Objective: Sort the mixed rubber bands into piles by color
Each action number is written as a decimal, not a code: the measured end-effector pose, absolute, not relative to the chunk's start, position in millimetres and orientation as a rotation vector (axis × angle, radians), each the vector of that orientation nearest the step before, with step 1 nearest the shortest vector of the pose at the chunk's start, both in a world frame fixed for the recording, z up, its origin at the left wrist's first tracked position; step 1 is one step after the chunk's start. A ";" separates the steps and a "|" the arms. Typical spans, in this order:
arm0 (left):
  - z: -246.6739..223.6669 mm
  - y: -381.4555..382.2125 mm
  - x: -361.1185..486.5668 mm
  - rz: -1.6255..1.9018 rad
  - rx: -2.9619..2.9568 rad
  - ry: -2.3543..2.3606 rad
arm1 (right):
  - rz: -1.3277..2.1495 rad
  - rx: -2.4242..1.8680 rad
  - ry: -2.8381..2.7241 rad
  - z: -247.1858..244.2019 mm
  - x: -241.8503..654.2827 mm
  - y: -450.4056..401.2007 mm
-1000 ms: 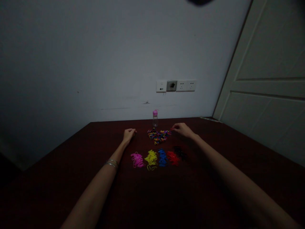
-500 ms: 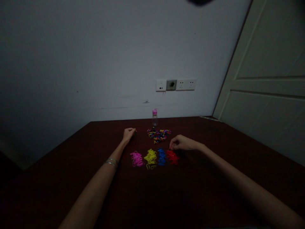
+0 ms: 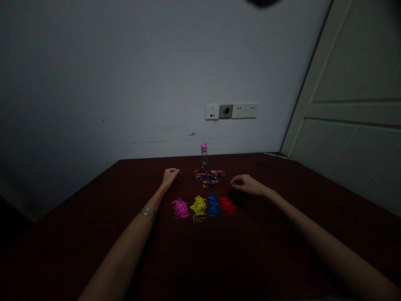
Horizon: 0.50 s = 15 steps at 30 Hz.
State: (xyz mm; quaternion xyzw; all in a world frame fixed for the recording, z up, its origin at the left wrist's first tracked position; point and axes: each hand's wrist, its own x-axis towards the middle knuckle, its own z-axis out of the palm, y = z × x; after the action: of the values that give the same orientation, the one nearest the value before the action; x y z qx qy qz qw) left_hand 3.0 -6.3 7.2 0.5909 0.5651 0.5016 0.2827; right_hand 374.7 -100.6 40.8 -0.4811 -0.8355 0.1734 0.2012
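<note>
My right hand [image 3: 246, 184] hovers over the dark table, thumb and fingers pinched together; anything between them is too small to make out. Just below it lies a pile of black bands [image 3: 236, 197], hard to see against the wood. To its left are sorted piles of small elastic bands: red [image 3: 227, 206], blue [image 3: 213, 206], yellow [image 3: 198, 205] and pink [image 3: 180, 208]. My left hand [image 3: 170, 176] rests closed on the table, left of a heap of mixed-colour bands [image 3: 209, 178]. What its fingers hold, if anything, is hidden.
Behind the mixed heap stands a small clear bottle [image 3: 204, 156] with a pink cap. The table [image 3: 200, 259] meets a pale wall carrying a row of sockets [image 3: 232, 111]. A panelled door [image 3: 351, 108] is on the right.
My right hand has moved right and slightly up, from the red pile's top edge to above the black pile. My left hand stays where it was.
</note>
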 end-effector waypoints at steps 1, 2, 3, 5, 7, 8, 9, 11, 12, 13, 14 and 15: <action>6.6 -5.6 3.0 1.333 1.601 1.517 | 0.359 -1.373 -2.335 35.9 381.2 -98.4; 5.7 -4.6 3.0 1.320 1.625 1.522 | 0.247 -1.394 -2.343 30.9 387.5 -96.7; 4.7 -3.5 3.1 1.304 1.652 1.530 | 0.158 -1.407 -2.351 26.0 393.5 -95.5; 2.7 -1.3 3.6 1.259 1.710 1.564 | 0.041 -1.442 -2.350 16.6 403.2 -94.5; 1.9 0.1 5.0 1.204 1.762 1.619 | -0.020 -1.496 -2.321 8.4 409.2 -94.8; 2.3 0.4 6.0 1.174 1.790 1.646 | -0.037 -1.522 -2.304 5.0 410.8 -95.2; 3.2 0.5 7.2 1.145 1.819 1.674 | -0.049 -1.538 -2.290 2.2 411.6 -95.8; 6.9 0.8 10.1 1.081 1.875 1.734 | -0.065 -1.548 -2.274 -1.7 411.5 -97.0; 9.4 1.1 11.7 1.044 1.907 1.755 | -0.069 -1.548 -2.269 -2.8 411.0 -97.6; 12.2 1.6 13.3 1.000 1.945 1.767 | -0.072 -1.547 -2.262 -3.6 410.3 -98.1; 15.2 2.5 15.0 0.950 1.989 1.768 | -0.074 -1.550 -2.252 -4.1 409.7 -98.7; 18.1 3.7 16.7 0.897 2.038 1.760 | -0.074 -1.552 -2.239 -4.5 409.2 -99.4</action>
State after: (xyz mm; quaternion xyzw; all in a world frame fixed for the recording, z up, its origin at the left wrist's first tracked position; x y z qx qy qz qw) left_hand 16.7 3.7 18.1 0.7097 0.6130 0.3125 0.1511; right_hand 409.2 -99.4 -4.5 -0.5572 -0.8038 -0.0264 0.2066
